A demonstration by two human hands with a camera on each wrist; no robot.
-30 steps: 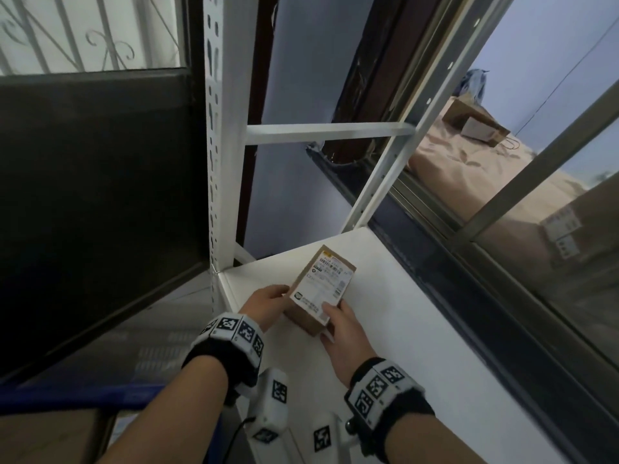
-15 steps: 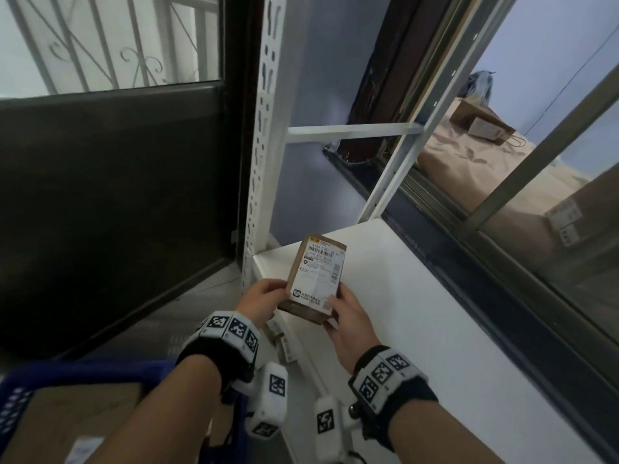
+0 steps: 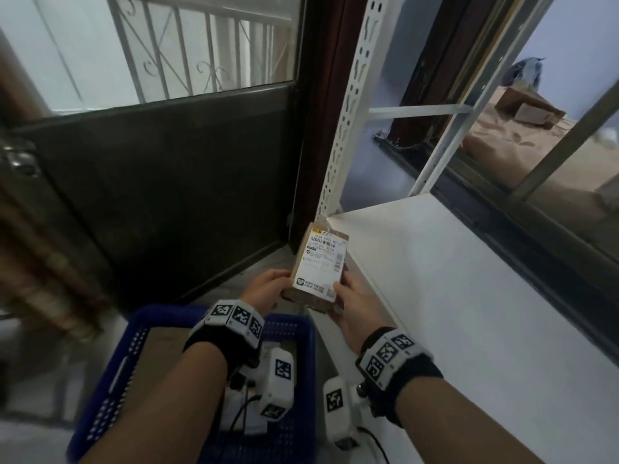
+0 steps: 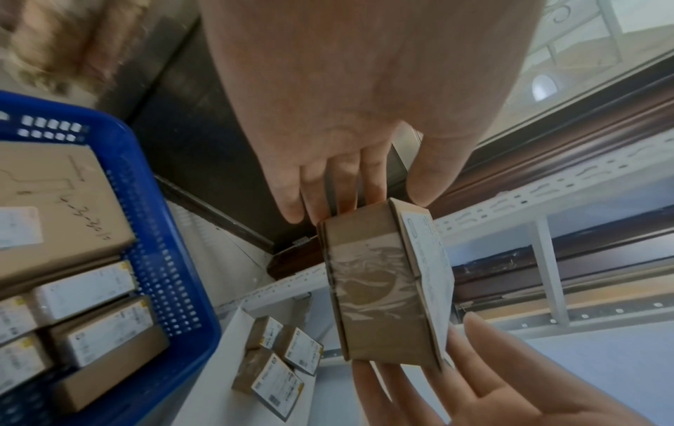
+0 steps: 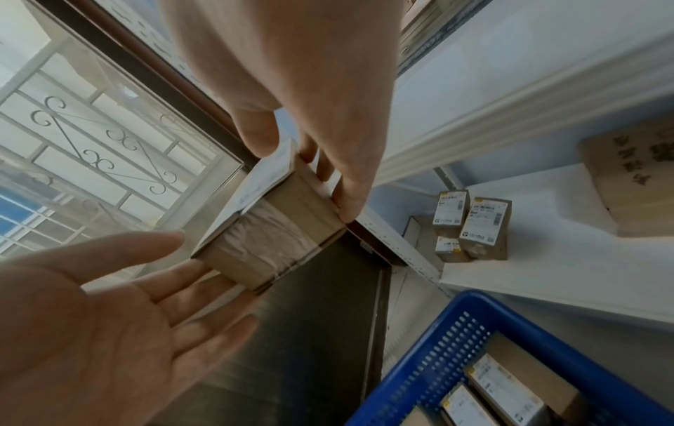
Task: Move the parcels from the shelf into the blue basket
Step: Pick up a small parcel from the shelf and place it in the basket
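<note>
A small brown parcel (image 3: 320, 266) with a white shipping label is off the shelf, held between both hands above the floor. My left hand (image 3: 279, 288) pinches its left end and my right hand (image 3: 345, 288) its right end, thumbs on the label face. In the left wrist view the parcel (image 4: 379, 288) shows its taped side. The blue basket (image 3: 301, 333) stands below and to the left, under my left wrist, with several parcels (image 4: 84, 291) inside. Three more parcels (image 5: 470, 222) lie on a lower shelf.
The white shelf board (image 3: 469, 296) stretches to the right, its perforated post (image 3: 348, 128) just behind the parcel. A dark door panel (image 3: 167, 195) with a barred window stands to the left. A large carton (image 5: 627, 178) sits on the lower shelf.
Both hands have lifted the parcel off the shelf board and carried it left, past the shelf's edge. My view has swung left, and the blue basket has come into sight.
</note>
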